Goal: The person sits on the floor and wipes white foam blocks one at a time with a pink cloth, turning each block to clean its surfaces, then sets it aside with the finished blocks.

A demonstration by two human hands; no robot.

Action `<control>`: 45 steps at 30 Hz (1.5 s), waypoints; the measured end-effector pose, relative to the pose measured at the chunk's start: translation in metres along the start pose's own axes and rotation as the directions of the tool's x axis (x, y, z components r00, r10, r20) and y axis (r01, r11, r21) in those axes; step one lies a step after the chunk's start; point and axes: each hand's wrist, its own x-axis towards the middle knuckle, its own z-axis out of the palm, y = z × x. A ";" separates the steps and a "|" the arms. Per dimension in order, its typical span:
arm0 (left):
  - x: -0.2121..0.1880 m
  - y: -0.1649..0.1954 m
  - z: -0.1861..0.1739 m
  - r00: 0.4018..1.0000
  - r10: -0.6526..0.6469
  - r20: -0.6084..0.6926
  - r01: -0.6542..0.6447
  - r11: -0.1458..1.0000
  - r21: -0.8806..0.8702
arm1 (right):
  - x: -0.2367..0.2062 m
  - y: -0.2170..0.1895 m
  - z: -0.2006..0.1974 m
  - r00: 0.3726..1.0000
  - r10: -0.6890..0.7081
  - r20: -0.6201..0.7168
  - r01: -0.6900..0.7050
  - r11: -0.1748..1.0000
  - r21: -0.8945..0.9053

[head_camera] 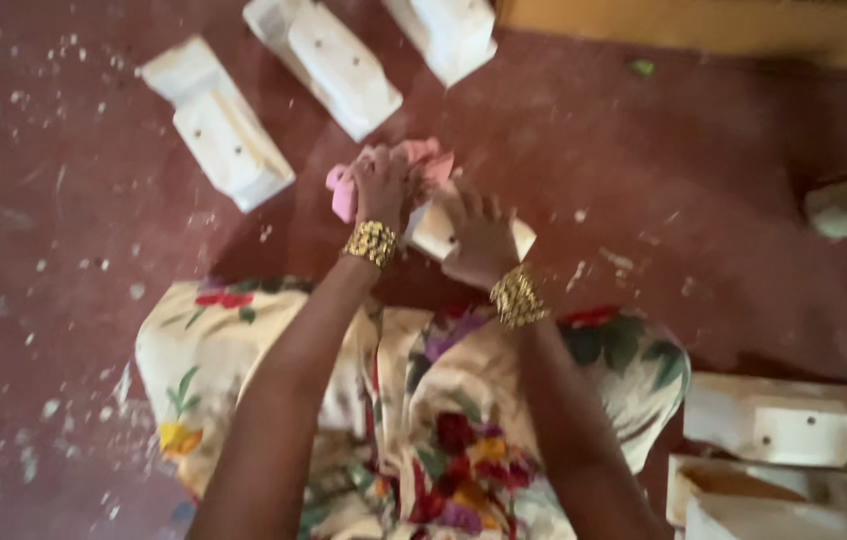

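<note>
Speckling dust on red floor point(74, 330) (worn)

Person wearing: gold beaded bracelet point(372, 243) on each bare wrist (second bracelet point(517, 297) matching), cream floral-print garment point(444, 400) covering lap.

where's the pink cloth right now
In the head view, the pink cloth sits at upper centre under the left hand, pressed against the pale wooden block that the right hand steadies.
</note>
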 end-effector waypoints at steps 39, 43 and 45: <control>0.004 -0.119 0.054 0.909 0.002 0.417 0.285 0.727 -0.624 | -0.001 -0.041 0.009 0.957 0.029 -0.289 -0.069 0.989 -0.128; -0.017 -0.128 0.064 0.905 0.066 0.420 0.327 0.526 -0.786 | -0.004 -0.042 0.009 0.954 0.036 -0.298 -0.074 0.990 -0.119; -0.035 -0.135 0.063 0.836 0.173 0.521 0.374 0.516 -0.771 | -0.006 -0.042 0.009 0.956 0.049 -0.288 -0.084 0.990 -0.113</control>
